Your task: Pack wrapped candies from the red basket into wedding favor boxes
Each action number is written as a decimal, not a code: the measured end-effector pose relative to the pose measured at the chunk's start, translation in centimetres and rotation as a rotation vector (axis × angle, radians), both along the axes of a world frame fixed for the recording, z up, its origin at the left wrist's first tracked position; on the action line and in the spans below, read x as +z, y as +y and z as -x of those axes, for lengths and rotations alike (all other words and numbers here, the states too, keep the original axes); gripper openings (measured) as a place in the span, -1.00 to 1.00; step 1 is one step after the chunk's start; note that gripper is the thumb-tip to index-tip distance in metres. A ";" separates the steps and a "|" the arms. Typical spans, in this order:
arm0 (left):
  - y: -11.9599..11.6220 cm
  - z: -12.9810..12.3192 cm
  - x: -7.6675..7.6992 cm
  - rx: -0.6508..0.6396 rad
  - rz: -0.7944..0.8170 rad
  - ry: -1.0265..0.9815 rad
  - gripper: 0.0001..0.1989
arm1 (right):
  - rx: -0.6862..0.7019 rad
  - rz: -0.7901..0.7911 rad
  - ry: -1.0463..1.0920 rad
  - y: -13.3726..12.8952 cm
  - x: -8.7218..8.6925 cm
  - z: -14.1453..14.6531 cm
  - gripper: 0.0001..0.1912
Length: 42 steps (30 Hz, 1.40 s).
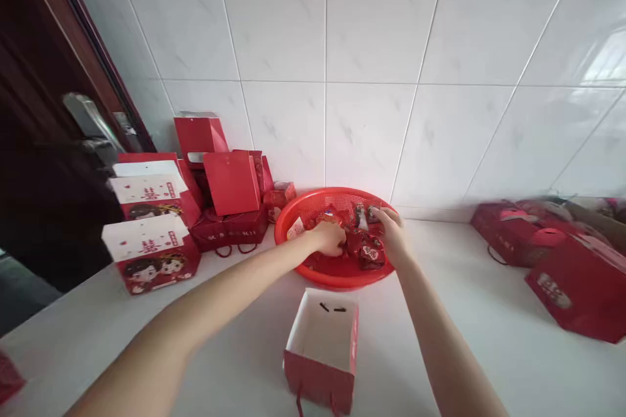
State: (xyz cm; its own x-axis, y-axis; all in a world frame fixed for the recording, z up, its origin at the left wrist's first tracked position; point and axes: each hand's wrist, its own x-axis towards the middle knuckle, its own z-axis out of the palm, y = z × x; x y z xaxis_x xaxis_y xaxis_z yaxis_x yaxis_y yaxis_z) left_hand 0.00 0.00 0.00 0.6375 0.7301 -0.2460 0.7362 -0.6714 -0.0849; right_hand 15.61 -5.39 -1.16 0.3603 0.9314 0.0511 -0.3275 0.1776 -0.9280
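Note:
Both of my hands reach into a round red plastic basket (337, 282) against the tiled wall. My left hand (330, 238) is closed on something red that I cannot make out, among the wrapped items in the middle. At the basket's right side, my right hand (391, 231) has its fingertips curled at a small dark and white packet (362, 217); its grip is partly hidden. A dark red wrapped packet (372, 256) lies between the hands. In front of the basket, an open red box (320, 374) with a white inside and cord handles stands on the table.
Red gift boxes (232, 182) are stacked at the left, some with printed cartoon figures (156, 270). More red boxes (581, 287) stand at the right on the white table (469, 313). A dark door (44, 111) is at the far left.

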 end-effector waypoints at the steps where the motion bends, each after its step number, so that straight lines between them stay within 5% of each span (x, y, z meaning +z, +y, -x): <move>1: 0.0 0.0 0.1 0.012 -0.005 -0.002 -0.79 | -0.003 -0.001 0.002 0.0 0.0 0.0 -0.73; 11: -0.2 -0.1 0.8 0.019 -0.041 -0.101 -0.72 | 0.024 -0.025 0.012 0.0 0.3 0.1 -0.73; 20: 1.5 1.0 -0.9 0.038 0.186 -0.128 -0.63 | 0.033 -0.037 0.008 0.2 0.1 0.1 -0.73; 27: 2.4 1.2 -1.4 0.080 0.254 -0.157 -0.77 | 0.030 -0.041 0.014 0.4 -0.1 0.0 -0.74; 33: 2.5 1.6 -1.5 0.089 0.290 -0.149 -0.49 | 0.029 -0.046 0.003 0.6 -0.3 0.0 -0.75; 38: 2.7 1.6 -1.9 0.119 0.321 -0.196 -0.55 | 0.027 -0.039 -0.004 0.6 -0.3 0.0 -0.73; 42: 2.8 1.8 -1.2 0.134 0.325 -0.299 -0.80 | 0.022 -0.031 0.004 0.6 -0.2 0.0 -0.72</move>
